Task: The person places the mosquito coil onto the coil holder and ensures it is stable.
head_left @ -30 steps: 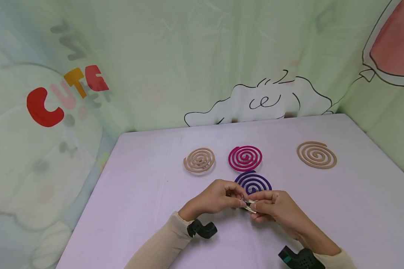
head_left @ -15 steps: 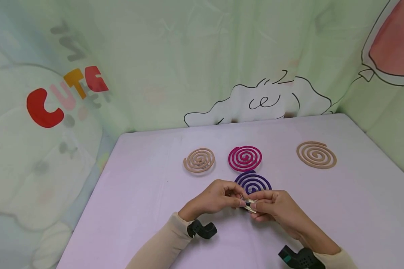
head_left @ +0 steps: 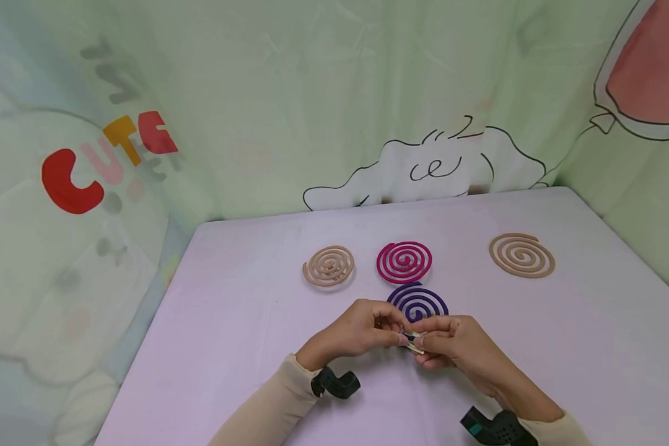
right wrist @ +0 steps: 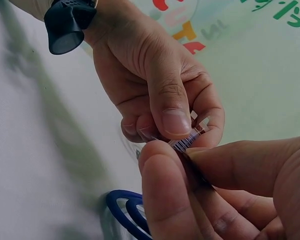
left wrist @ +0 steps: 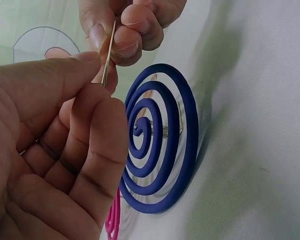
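Note:
Between the fingers of both hands is a small, thin, shiny metal piece (left wrist: 108,65), seen edge-on in the left wrist view. My left hand (head_left: 357,328) pinches one end of it between thumb and fingers. With thumb and forefinger, my right hand (head_left: 463,341) pinches the other end. In the right wrist view, fine stripes show on the piece (right wrist: 184,143), and fingertips cover most of it. Just beyond the hands is a dark blue mosquito coil (left wrist: 191,125), raised off the cloth, with a metal support (left wrist: 165,131) visible through its gaps. The hands overlap its near edge in the head view.
A magenta mosquito coil (head_left: 406,261) sits right behind the blue one. One tan coil (head_left: 329,265) is to its left, another tan coil (head_left: 521,254) farther right. A white cloth (head_left: 245,297) covers the table, and a printed curtain (head_left: 267,111) surrounds its back and sides.
The head view has shifted very slightly. Both hands keep the same hold on the metal piece, and the coils stay in place.

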A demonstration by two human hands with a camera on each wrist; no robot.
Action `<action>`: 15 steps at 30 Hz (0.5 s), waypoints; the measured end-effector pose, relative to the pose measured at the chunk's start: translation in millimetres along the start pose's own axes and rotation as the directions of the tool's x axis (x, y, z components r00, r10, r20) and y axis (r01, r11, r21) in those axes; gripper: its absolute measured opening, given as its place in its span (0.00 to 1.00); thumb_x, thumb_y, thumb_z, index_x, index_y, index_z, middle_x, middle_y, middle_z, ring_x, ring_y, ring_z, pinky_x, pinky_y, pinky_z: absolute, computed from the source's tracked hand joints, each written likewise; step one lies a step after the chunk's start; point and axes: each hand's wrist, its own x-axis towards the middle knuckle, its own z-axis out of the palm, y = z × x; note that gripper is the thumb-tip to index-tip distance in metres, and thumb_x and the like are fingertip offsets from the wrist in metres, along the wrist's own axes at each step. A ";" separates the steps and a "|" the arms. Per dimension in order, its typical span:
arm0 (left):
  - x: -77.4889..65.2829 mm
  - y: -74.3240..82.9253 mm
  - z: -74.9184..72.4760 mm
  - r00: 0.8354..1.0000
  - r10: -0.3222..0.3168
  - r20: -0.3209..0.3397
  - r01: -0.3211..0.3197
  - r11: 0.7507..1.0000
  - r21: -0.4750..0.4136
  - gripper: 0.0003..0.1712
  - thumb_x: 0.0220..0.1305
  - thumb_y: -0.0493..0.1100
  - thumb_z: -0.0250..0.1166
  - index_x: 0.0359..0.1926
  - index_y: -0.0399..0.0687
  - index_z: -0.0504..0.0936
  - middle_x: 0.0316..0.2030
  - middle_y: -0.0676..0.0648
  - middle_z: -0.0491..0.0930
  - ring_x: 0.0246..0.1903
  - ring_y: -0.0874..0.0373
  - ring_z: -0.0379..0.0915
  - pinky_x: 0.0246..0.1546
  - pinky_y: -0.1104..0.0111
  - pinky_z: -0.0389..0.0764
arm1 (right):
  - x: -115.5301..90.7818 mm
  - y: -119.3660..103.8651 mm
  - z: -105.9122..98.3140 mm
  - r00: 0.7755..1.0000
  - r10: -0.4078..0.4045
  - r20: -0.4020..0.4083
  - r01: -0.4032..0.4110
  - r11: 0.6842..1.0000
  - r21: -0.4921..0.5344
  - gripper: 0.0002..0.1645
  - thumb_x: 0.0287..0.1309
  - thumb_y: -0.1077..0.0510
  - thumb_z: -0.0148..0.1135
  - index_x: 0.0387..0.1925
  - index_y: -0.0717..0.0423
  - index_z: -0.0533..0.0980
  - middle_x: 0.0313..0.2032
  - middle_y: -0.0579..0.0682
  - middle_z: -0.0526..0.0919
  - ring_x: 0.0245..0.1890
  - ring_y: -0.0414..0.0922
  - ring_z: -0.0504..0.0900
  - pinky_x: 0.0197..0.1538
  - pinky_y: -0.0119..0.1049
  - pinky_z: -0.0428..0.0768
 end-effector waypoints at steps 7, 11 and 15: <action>0.7 2.5 -1.5 1.000 -0.012 -0.006 0.012 1.000 0.010 0.10 0.61 0.31 0.75 0.44 0.36 0.88 0.29 0.50 0.81 0.28 0.73 0.72 0.28 0.78 0.73 | 1.3 -0.1 -2.1 1.000 0.009 -0.009 -0.009 1.000 -0.018 0.22 0.69 0.63 0.64 0.58 0.75 0.77 0.38 0.53 0.89 0.31 0.42 0.89 0.38 0.37 0.89; 1.7 1.7 -1.7 1.000 0.002 -0.014 -0.002 1.000 0.013 0.11 0.60 0.31 0.75 0.44 0.36 0.88 0.30 0.50 0.79 0.29 0.73 0.72 0.30 0.79 0.74 | 1.7 -2.2 -4.0 1.000 0.015 -0.011 -0.015 1.000 -0.024 0.22 0.70 0.62 0.64 0.57 0.75 0.77 0.38 0.54 0.90 0.31 0.43 0.89 0.38 0.37 0.89; 2.4 -0.7 -2.5 0.997 0.076 -0.022 -0.073 0.993 0.090 0.11 0.60 0.32 0.76 0.44 0.38 0.89 0.34 0.46 0.80 0.33 0.73 0.73 0.36 0.78 0.80 | 2.1 -4.2 -5.6 1.000 0.019 -0.006 -0.019 1.000 -0.021 0.22 0.70 0.63 0.64 0.57 0.76 0.76 0.38 0.54 0.90 0.31 0.43 0.89 0.38 0.37 0.89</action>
